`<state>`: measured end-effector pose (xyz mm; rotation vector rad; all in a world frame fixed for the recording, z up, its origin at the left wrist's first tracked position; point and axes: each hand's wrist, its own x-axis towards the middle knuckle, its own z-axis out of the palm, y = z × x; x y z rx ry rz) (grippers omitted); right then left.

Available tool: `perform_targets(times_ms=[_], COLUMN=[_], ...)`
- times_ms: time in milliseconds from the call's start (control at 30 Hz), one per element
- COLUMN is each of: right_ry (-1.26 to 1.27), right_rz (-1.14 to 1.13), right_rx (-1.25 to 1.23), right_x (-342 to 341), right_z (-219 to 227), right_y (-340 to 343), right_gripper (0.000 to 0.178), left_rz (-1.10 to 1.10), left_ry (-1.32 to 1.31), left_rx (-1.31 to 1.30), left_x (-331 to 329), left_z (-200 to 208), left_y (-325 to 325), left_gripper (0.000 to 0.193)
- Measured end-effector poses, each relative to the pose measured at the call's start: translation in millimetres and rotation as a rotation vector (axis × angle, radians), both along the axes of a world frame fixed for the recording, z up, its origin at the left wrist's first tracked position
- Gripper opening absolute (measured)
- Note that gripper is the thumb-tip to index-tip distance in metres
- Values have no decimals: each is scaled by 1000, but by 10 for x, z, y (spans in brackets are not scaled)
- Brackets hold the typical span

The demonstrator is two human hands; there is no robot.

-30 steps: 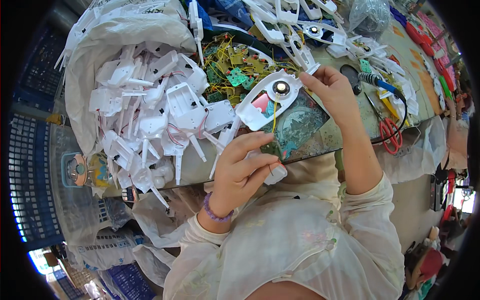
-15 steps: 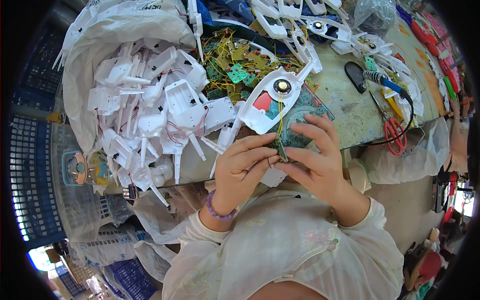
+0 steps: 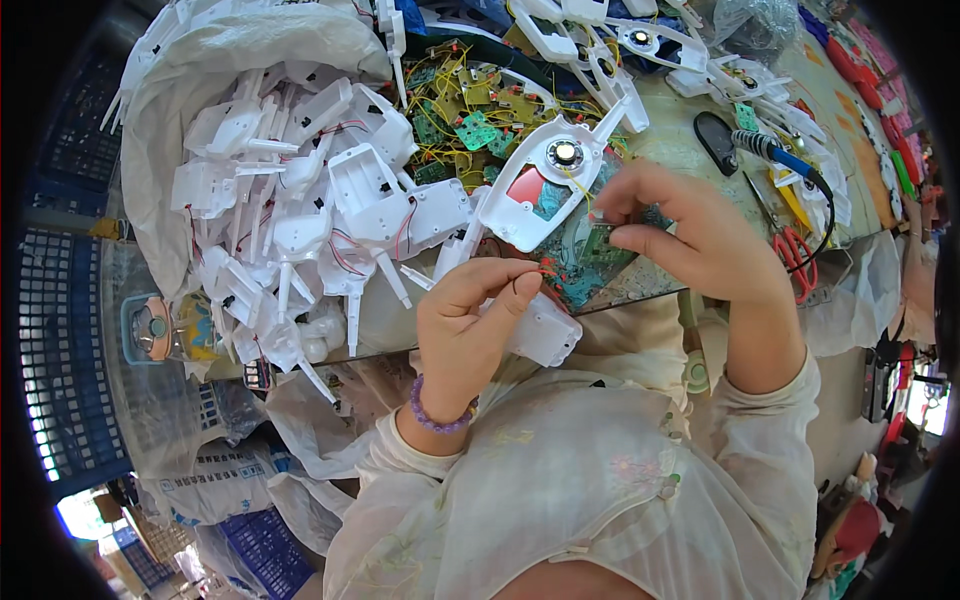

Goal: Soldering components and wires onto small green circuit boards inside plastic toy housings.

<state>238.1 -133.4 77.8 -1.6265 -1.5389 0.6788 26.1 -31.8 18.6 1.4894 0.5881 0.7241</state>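
Note:
My left hand (image 3: 468, 325) pinches the ends of thin red and black wires (image 3: 543, 272) between thumb and forefinger. Under its fingers hangs a white plastic casing (image 3: 547, 332), at the bench's front edge. My right hand (image 3: 705, 235) is curled above the bench, its thumb and fingers closed on a small green circuit board (image 3: 654, 216), mostly covered by the fingers. Just left of it lies a white handle-shaped shell (image 3: 513, 228) with a round speaker (image 3: 565, 153). Yellow wires lead from the speaker toward my right hand.
A white sack (image 3: 160, 190) at left spills over with white casings (image 3: 365, 195). Behind the shell is a pile of circuit boards (image 3: 478, 130) with yellow wires. At right lie a blue-handled soldering iron (image 3: 790, 160) and red-handled scissors (image 3: 793, 262). More white shells (image 3: 665, 50) lie at the back.
My hands, together at the circuit board before, have moved apart. The right one went up and right with the board; the left stayed low and now pinches the wires. The white casing shows more.

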Motion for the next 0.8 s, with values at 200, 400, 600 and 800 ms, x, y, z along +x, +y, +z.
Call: perform_targets(times_ms=[200, 400, 600, 800], right_ry=[-349, -355, -308, -327], right_rz=[99, -59, -166, -102], right_rx=[332, 476, 539, 616], right_x=[-40, -372, -550, -445], right_z=[-190, -240, -462, -530], right_y=[152, -51, -149, -206], right_gripper=[19, 21, 24, 29], left_rz=[8, -11, -128, -230], left_ry=[40, 23, 24, 90], left_rx=[97, 194, 225, 198], left_x=[12, 22, 7, 8], left_z=[32, 74, 128, 189], left_y=[6, -11, 10, 34], left_gripper=[11, 12, 12, 11])
